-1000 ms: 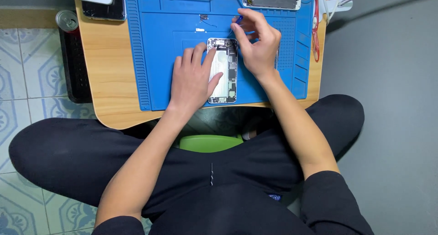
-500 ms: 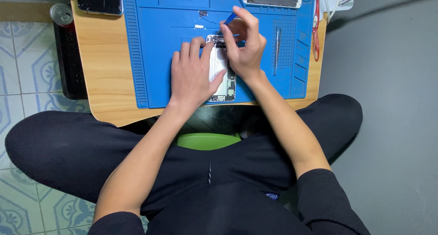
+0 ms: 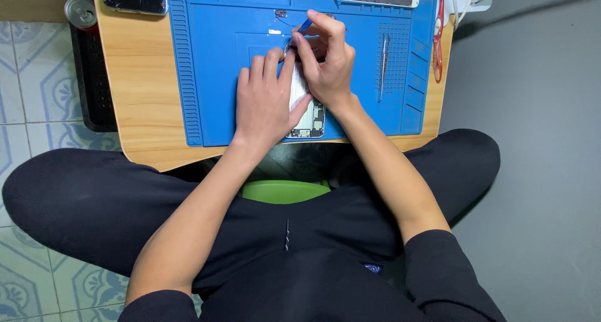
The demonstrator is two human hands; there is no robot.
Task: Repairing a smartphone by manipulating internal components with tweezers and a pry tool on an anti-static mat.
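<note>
- Head view: an opened phone [image 3: 308, 112] is pressed flat at the blue mat's [image 3: 213, 78] six o'clock by the released left hand [image 3: 266, 103].
- A blue tool [image 3: 305, 26] is pinched in the right hand [image 3: 327, 59] at the phone's twelve o'clock; prying seemingly underway, steady pressure needed.

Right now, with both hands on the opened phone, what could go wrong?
1. The right hand holds a blue tool at the top end of the opened phone; a slip could perhaps scratch the exposed parts inside.
2. The left hand only presses flat on the phone, so it might slide on the blue mat.
3. Small loose parts lie on the mat near the hands and could be brushed away.
</note>
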